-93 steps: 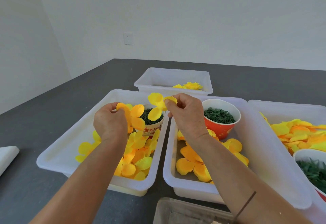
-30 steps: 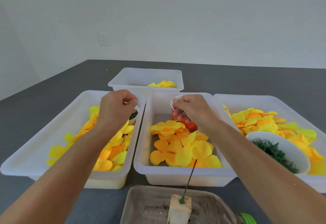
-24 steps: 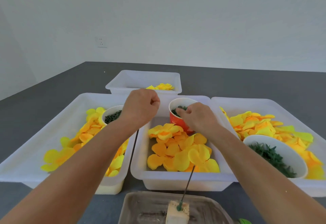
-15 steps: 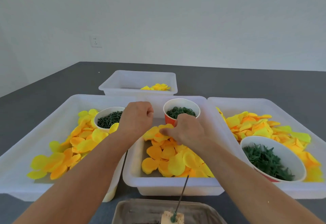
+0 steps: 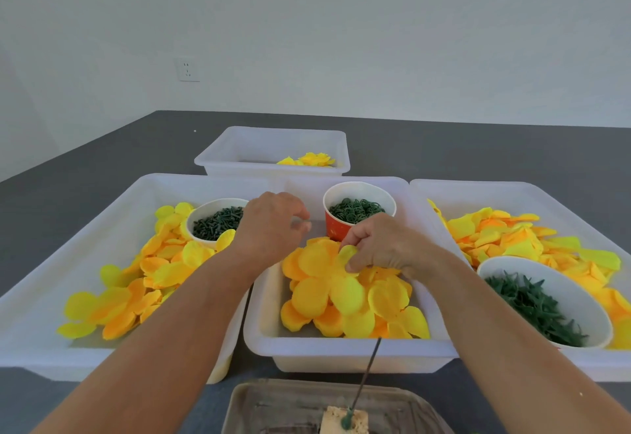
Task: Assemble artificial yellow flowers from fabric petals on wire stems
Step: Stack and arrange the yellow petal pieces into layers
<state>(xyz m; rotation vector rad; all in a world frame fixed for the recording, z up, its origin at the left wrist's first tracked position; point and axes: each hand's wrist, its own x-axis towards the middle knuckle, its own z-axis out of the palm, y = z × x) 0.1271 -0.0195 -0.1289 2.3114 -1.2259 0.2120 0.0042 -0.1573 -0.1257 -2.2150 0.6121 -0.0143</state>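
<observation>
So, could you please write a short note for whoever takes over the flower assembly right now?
Right hand pinches a yellow petal over the middle tray.
Left hand hovers beside it, fingers curled; whether it holds anything is unclear.
Wire stem stands bare in the foam block.
Green rings sit in the red cup.
Far tray holds some yellow pieces.
Left: thread petals onto the stem.

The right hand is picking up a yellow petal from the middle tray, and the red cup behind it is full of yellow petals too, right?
Not quite. The red cup holds small dark green rings, not yellow petals; the head view shows it. The rest is right: the right hand pinches a yellow petal over the middle tray, and the cup stands behind it.
</observation>
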